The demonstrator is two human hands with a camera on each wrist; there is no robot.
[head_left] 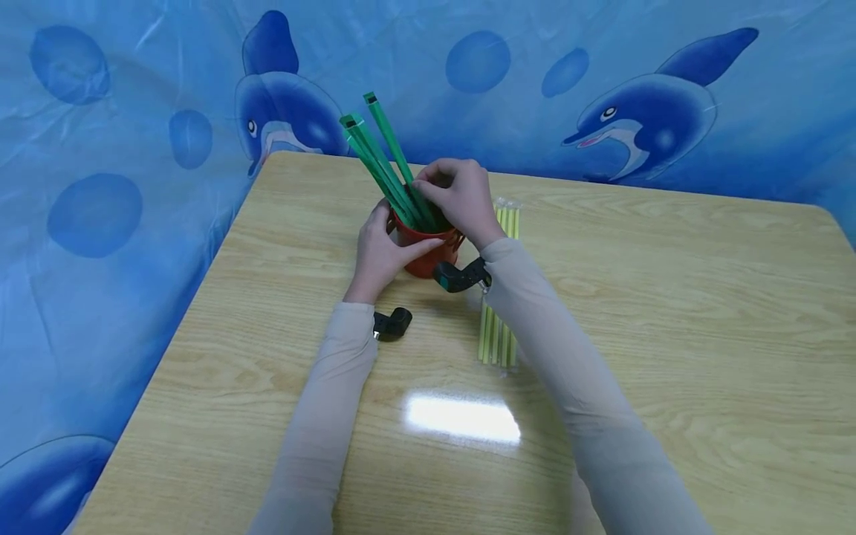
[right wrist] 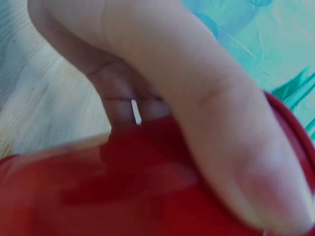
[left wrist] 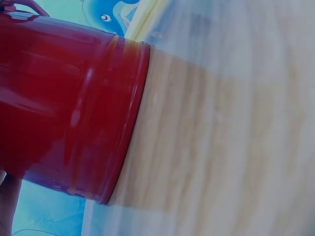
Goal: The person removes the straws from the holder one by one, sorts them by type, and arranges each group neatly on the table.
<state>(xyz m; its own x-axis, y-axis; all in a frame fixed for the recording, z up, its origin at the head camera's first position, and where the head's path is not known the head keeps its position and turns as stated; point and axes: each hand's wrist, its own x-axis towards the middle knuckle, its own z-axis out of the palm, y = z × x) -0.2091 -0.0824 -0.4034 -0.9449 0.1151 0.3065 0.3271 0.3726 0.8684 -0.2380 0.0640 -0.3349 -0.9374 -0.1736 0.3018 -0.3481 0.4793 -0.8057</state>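
Observation:
A small red bucket (head_left: 428, 256) stands near the table's far edge with several long, narrow green packets (head_left: 384, 167) leaning to the left in it. My left hand (head_left: 380, 249) grips the bucket from the left, its thumb across the front under the rim. That thumb (right wrist: 231, 128) fills much of the right wrist view. Above the bucket's right rim, my right hand (head_left: 461, 195) has curled fingers and pinches one green packet low down; the fingertips are partly hidden. The red wall (left wrist: 59, 103) takes up the left of the left wrist view.
Thin yellow sticks (head_left: 496, 334) in clear wrapping lie on the wooden table (head_left: 669, 312), partly under my right forearm. A dark camera (head_left: 461, 276) on my right wrist sits close before the bucket. Behind hangs a blue dolphin-print sheet (head_left: 414, 44).

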